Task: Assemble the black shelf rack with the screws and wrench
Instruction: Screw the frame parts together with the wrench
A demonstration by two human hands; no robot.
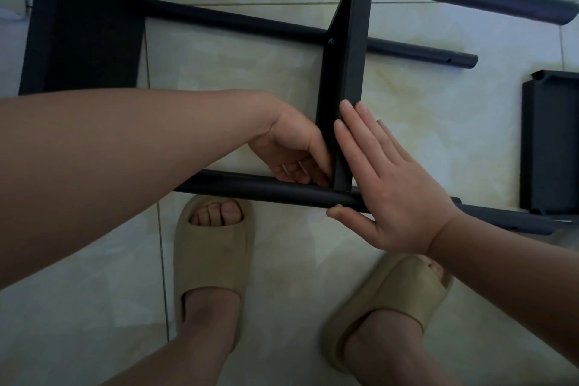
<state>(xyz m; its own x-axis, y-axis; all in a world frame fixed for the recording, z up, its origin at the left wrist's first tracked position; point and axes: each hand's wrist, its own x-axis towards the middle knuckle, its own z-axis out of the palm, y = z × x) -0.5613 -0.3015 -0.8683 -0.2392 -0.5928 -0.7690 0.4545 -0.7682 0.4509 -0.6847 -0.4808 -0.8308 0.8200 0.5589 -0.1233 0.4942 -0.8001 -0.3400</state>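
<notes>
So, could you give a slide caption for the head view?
Right hand flat on the panel, left hand at its joint with the tube.

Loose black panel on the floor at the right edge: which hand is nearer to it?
Right. The right hand presses flat on the crossbar, on its side facing the loose panel; the left hand is beyond the crossbar, farther away.
</notes>
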